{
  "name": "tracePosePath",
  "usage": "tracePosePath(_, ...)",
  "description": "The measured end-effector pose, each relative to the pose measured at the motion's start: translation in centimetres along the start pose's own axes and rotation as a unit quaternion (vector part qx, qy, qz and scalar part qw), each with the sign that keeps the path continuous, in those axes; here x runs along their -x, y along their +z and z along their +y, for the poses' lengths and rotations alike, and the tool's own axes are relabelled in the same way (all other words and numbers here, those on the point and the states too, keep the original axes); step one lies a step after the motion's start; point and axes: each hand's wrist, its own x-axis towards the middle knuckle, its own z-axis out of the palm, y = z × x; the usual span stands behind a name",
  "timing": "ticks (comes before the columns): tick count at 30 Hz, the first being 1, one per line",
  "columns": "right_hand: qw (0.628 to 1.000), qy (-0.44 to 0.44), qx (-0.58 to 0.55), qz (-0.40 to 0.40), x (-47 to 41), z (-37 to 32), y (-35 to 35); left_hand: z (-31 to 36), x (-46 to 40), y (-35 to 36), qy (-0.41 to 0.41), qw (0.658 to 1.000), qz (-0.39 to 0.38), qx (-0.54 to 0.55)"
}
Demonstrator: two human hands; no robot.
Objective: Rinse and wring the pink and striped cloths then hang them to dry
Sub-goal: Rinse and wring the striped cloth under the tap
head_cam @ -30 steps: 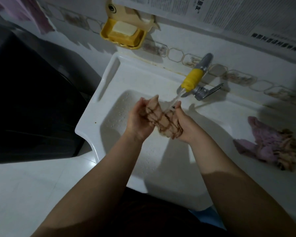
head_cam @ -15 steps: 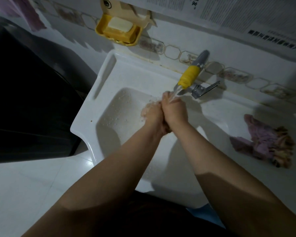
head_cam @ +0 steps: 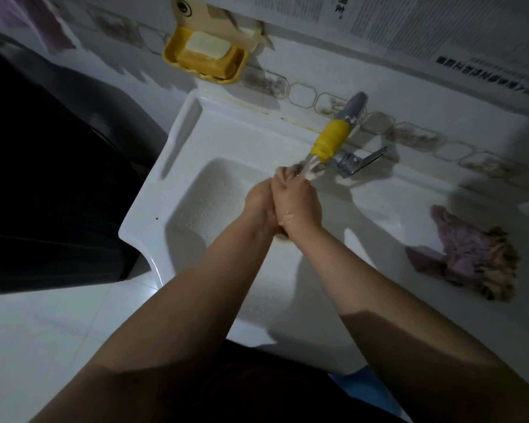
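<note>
My left hand point(head_cam: 258, 203) and my right hand point(head_cam: 298, 203) are pressed together over the white sink point(head_cam: 177, 178), fingers curled round the striped cloth point(head_cam: 290, 172). Only a small bunched tip of that cloth shows above my fingers, under the water running from the yellow-tipped tap point(head_cam: 332, 140). The rest of the cloth is hidden inside my hands. A pink cloth point(head_cam: 461, 248) with a brown striped edge lies crumpled on the counter at the right.
A yellow soap dish point(head_cam: 205, 56) with a soap bar hangs on the tiled wall above the sink. The tap's metal lever point(head_cam: 361, 161) points right. A dark appliance point(head_cam: 43, 184) stands at the left. Another pink cloth point(head_cam: 43, 22) hangs at top left.
A second ago the striped cloth lay stretched and visible between my hands. My hands have since closed together around it and moved up under the tap's stream.
</note>
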Motion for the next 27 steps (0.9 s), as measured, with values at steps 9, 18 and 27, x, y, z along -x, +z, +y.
tracePosePath(9,0.979,0.138,-0.085,-0.121,-2.6,4.9,-1.1,-0.4,1.8,-2.7,-0.11,0.94,-0.094,0.309)
tracePosePath(18,0.919,0.185,-0.148,-0.316,-1.3,6.9,-1.1,0.2,0.2,-5.8,-0.005,0.95,-0.081,0.301)
tracePosePath(27,0.892,0.095,-0.438,-0.062,-0.9,5.3,-1.9,-1.9,-0.6,-4.5,0.022,0.992,0.064,0.102)
